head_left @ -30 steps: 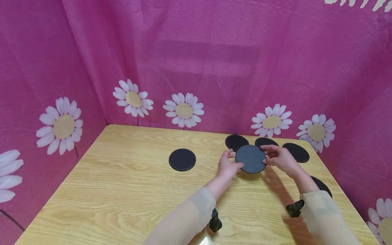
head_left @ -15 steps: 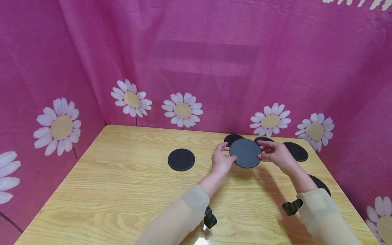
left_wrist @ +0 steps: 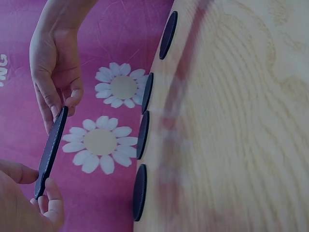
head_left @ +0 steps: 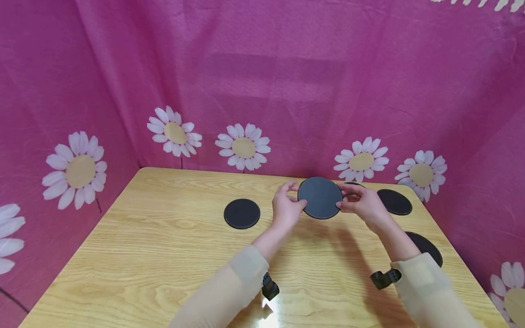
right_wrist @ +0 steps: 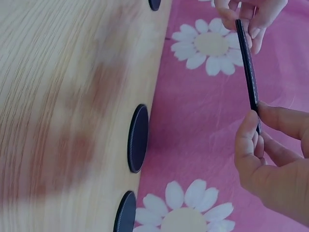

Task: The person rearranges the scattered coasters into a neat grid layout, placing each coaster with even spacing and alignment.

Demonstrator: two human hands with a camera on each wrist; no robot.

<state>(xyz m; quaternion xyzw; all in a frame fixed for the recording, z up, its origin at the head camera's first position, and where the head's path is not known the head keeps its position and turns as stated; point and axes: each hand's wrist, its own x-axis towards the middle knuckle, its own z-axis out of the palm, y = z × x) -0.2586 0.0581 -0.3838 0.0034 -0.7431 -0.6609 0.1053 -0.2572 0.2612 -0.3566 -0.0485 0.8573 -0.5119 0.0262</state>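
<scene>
One dark disc [head_left: 320, 198] is up off the bench [head_left: 184, 255], toward its far side, carried between the left hand [head_left: 285, 207] and the right hand [head_left: 366, 207]. Greyish flat face shows to the head camera; thin stitched rim appears edge-on in both wrist views.

Left hand: clamped on the disc's left rim, pinching it between thumb and fingers. Right hand: clamped on the opposite rim, likewise pinching.

Others lie flat on the bench: a lone disc [head_left: 242, 213] left of the hands, well apart from the rest; a rear disc [head_left: 355, 183], mostly hidden by the right hand; a corner disc [head_left: 394, 202] near the far right corner; a side disc [head_left: 428, 248] at the right edge, partly covered by the right forearm [head_left: 404, 239].

Surroundings: pink cloth [head_left: 262, 68] printed with white daisies [head_left: 244, 147]; beige sleeves [head_left: 217, 291]; small black wrist cameras [head_left: 270, 289]
</scene>
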